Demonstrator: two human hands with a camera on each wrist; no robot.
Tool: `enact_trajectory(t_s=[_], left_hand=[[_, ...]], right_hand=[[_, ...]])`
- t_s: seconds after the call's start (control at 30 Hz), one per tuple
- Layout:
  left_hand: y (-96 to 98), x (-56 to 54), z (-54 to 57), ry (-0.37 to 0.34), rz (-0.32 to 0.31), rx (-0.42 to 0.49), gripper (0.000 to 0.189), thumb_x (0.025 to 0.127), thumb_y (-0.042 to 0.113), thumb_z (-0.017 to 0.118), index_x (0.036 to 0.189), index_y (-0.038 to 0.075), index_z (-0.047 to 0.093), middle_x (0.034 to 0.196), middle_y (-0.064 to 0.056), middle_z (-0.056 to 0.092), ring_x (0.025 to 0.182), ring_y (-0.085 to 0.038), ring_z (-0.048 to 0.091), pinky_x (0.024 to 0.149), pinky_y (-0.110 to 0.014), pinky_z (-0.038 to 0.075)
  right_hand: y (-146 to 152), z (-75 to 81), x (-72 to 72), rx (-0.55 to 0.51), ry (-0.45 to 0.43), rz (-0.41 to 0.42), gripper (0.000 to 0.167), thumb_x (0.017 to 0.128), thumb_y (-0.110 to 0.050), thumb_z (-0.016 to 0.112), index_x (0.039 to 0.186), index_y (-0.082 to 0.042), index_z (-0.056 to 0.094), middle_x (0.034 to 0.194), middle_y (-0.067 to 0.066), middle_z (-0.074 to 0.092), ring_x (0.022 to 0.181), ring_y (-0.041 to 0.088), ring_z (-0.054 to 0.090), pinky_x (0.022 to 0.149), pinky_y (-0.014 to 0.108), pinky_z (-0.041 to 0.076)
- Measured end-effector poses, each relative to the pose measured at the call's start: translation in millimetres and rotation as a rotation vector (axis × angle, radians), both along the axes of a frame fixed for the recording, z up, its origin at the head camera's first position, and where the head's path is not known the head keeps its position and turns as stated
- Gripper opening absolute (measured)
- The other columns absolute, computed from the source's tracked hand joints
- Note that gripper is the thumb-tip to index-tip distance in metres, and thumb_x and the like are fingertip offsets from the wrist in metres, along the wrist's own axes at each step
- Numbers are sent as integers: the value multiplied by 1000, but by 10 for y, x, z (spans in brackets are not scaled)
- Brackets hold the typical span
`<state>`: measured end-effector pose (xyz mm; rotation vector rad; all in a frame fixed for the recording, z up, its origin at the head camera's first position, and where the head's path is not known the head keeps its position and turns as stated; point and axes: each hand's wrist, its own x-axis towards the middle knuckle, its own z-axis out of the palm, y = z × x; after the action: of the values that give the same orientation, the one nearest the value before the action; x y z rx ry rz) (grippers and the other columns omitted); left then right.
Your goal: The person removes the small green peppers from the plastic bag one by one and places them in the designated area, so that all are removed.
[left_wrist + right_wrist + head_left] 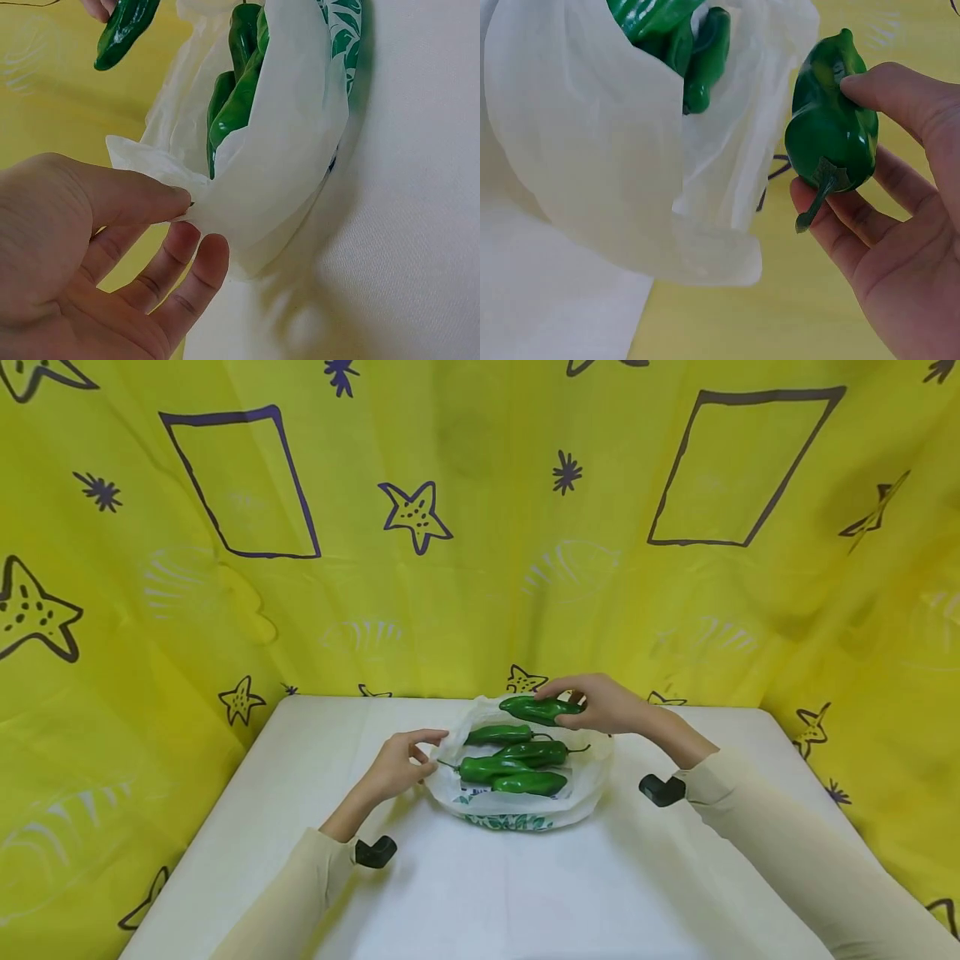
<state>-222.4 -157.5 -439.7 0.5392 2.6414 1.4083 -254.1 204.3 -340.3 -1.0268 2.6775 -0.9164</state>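
A white plastic bag with a green leaf print stands on the table with its mouth spread wide. Several long green peppers lie inside it. My left hand pinches the bag's left rim between thumb and fingers; in the left wrist view the thumb lies over the thin plastic. My right hand grips one green pepper above the bag's far right side. The right wrist view shows that pepper between thumb and fingers, its stem pointing out past them.
A white table carries the bag near its back edge. Behind and on both sides hangs a yellow curtain with drawn stars and frames. Small black devices are strapped to the left wrist and the right wrist.
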Motion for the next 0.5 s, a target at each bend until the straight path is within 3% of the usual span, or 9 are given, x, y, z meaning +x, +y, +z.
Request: enact_trajectory(t_s=[0.33,0.5], left_hand=[[-11,12,8,-40,-5,63,53,89,-11,67,140,4,63,135,-19,63,79,-19,65,63,-45,59],[-9,27,18,-60,14,57,53,89,-10,67,139,8,64,139,-14,62,77,-18,64,62,-42,58]], right_hand=[[276,83,73,-4,14,-93,41,93,-7,74,133,-11,68,128,11,68,97,27,68,73,32,58],[406,117,121,-19,6,-124,38,94,-11,74,132,-11,69,127,13,68,96,26,68,67,30,57]])
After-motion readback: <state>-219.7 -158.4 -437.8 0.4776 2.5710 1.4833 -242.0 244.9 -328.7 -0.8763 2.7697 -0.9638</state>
